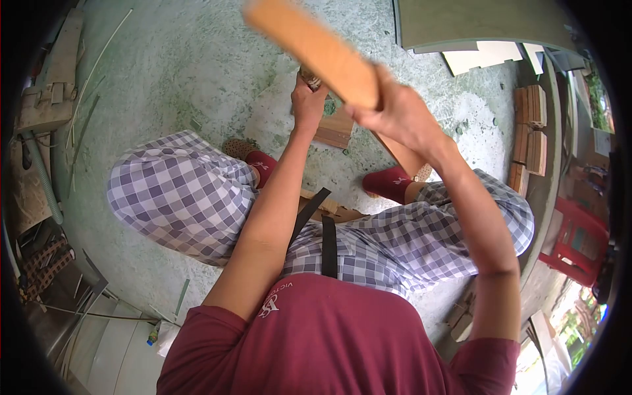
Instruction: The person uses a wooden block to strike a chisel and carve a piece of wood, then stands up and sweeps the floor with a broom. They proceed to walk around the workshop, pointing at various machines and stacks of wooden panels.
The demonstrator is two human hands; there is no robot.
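My right hand (401, 112) is closed round the near end of a flat orange-brown wooden board (316, 49). The board slants up to the left, its far end smeared by motion. My left hand (308, 102) is closed below the board, at a small brown and pale rounded thing (309, 78). Part of that thing is hidden behind the board, and I cannot tell its kind. On the floor just beyond my left hand lies a brown wooden block (334, 128). A longer wooden piece (401, 155) slants down beside my right foot, partly covered by my right hand.
My knees spread wide on both sides, in checked trousers (178, 191). Stacked wooden blocks (528, 125) stand along the right edge. A red plastic chair (576, 240) is beyond them. Timber offcuts (49, 105) lie at the left, and a large panel (487, 23) is at upper right.
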